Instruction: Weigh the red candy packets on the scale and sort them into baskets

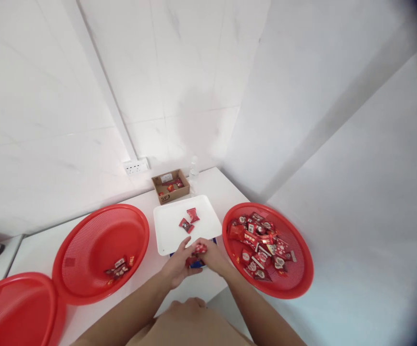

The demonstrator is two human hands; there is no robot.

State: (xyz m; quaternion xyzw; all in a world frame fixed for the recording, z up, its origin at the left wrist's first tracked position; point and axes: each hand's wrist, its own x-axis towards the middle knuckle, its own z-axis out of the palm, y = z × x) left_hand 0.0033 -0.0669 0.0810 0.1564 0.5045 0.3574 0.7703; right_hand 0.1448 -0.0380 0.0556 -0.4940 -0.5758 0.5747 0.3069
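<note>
My left hand (pixel 176 265) is cupped near the front edge of a white tray (pixel 165 235), its thumb and fingers curved around small red wrapped candies. Closed from the other side, my right hand (pixel 211 254) grips a red wrapped candy (pixel 200 248) with pale spots. Both hands meet there, so how many candies they hold is hidden. Two more wrapped candies lie on the tray, a red one (pixel 193 215) and a darker red one (pixel 186 225). Under the tray's front edge shows a blue base (pixel 197 264), partly covered by my hands.
A red basket (pixel 304 254) full of wrapped candies stands at right. The left basket (pixel 74 254) holds a few; another basket (pixel 49 307) is cut off at lower left. Behind the tray are a cardboard box (pixel 175 194) with candies and a clear bottle (pixel 194 166), near the walls.
</note>
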